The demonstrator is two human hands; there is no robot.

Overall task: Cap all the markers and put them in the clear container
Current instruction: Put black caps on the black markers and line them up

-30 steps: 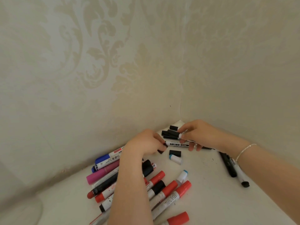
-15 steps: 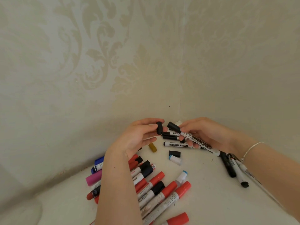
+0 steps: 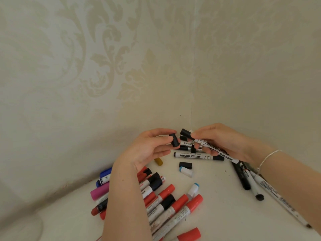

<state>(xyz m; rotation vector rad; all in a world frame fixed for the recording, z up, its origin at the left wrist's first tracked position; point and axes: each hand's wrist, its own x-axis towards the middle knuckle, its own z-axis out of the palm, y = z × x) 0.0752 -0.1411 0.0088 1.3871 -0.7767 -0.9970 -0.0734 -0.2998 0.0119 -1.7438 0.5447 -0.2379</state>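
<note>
My left hand [image 3: 149, 150] pinches a small black cap [image 3: 174, 140] between thumb and fingertips, above the table. My right hand [image 3: 224, 141] grips a white whiteboard marker [image 3: 214, 149] that slants down to the right. Its black end [image 3: 185, 132] points at the cap, a small gap apart. Below my left forearm lies a pile of red-capped and black-capped markers [image 3: 173, 206]. More black markers [image 3: 196, 156] lie in the corner behind my hands. I cannot make out a clear container.
A loose black cap [image 3: 185, 165], a white and blue cap [image 3: 186, 171] and a yellow cap [image 3: 158, 161] lie on the white table [image 3: 225, 214]. Several markers [image 3: 250, 181] lie under my right forearm. Two papered walls meet just behind. A blurred pale shape [image 3: 20, 228] sits at bottom left.
Both hands rose from the table, the left with the black cap, the right with the whiteboard marker. They now face each other, close together. Over the last half second little moved.
</note>
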